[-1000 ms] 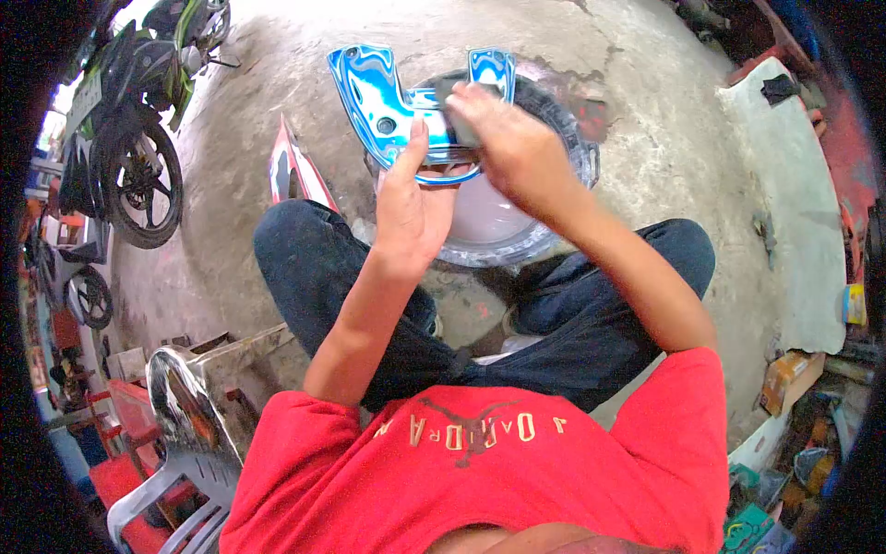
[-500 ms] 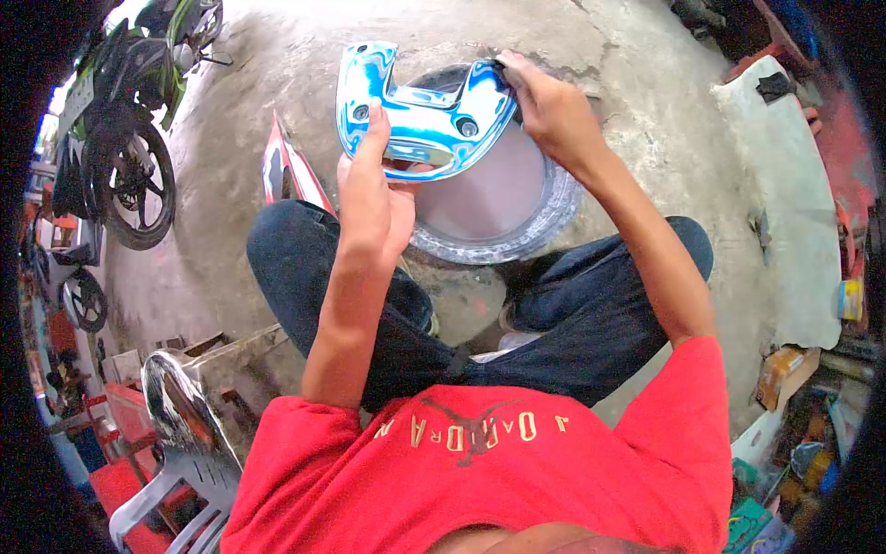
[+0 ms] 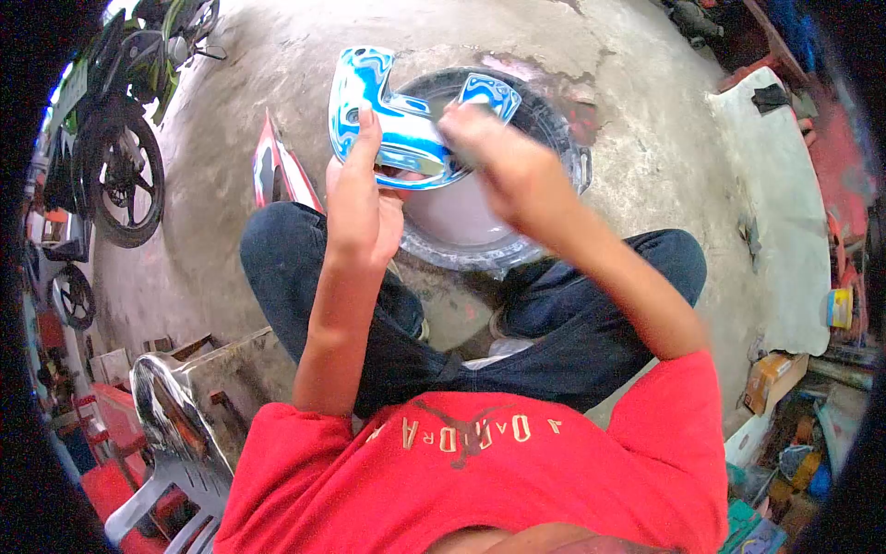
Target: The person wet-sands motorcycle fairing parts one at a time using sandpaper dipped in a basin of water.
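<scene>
My left hand (image 3: pixel 362 208) grips a glossy blue-and-silver U-shaped panel (image 3: pixel 374 88) by its left side, thumb on top and fingers underneath. The panel has round holes and is held tilted above a round dark basin (image 3: pixel 554 120) of murky grey liquid. Blurred by motion, my right hand (image 3: pixel 503 162) presses with closed fingers on the panel's right part, covering the hole there. Whatever sits under those fingertips is hidden.
A red-and-white pointed panel (image 3: pixel 281 171) lies on the concrete floor by my left knee. Motorcycles stand at the left, with a grey plastic chair (image 3: pixel 175 489) at lower left. On the right are a pale board (image 3: pixel 784 231), a cardboard box (image 3: pixel 773 380) and mixed clutter.
My right hand has moved from the panel's upper right tip down and left across its face. The panel and my left hand have shifted slightly left and down.
</scene>
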`<state>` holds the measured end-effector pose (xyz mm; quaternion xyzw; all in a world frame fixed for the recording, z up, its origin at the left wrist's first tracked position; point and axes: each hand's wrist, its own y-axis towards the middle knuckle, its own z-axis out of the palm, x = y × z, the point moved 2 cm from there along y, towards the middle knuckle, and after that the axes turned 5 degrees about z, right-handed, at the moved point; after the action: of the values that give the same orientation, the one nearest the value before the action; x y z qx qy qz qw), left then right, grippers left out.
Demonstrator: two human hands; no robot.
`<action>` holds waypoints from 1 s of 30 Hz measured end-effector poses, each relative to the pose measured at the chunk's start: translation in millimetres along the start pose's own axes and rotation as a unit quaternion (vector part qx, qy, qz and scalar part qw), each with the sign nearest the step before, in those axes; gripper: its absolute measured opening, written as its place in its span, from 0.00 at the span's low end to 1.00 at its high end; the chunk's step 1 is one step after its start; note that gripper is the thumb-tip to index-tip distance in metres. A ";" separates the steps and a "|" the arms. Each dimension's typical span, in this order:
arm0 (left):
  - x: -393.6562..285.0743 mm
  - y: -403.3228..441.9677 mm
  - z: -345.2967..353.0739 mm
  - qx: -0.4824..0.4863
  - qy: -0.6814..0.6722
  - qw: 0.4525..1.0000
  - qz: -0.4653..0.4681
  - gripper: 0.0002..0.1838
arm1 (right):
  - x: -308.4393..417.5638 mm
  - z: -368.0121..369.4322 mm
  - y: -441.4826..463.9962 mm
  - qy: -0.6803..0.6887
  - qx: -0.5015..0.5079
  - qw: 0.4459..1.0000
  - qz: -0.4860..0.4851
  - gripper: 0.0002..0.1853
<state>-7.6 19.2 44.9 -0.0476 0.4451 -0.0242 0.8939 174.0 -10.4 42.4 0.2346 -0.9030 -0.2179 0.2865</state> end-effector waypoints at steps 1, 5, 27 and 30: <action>0.5 0.8 -2.1 0.006 0.000 1.000 0.002 0.15 | 18.1 0.0 -2.1 0.038 0.008 0.999 -0.034 0.32; 0.6 0.6 -4.4 0.009 0.003 1.000 0.001 0.15 | -36.9 1.3 10.8 0.007 -0.006 0.998 0.059 0.26; 7.4 3.9 -7.6 0.003 -0.018 1.000 -0.006 0.17 | -13.9 -0.7 5.2 0.018 0.008 0.999 -0.029 0.28; 4.4 -0.8 -0.2 -0.001 -0.022 1.000 -0.003 0.17 | -43.8 -19.3 23.3 -0.009 0.066 0.978 0.196 0.24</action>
<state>-5.2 18.0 41.3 -0.0505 0.4249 -0.0254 0.9035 210.7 27.2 50.9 0.0691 -0.9463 -0.0999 0.2996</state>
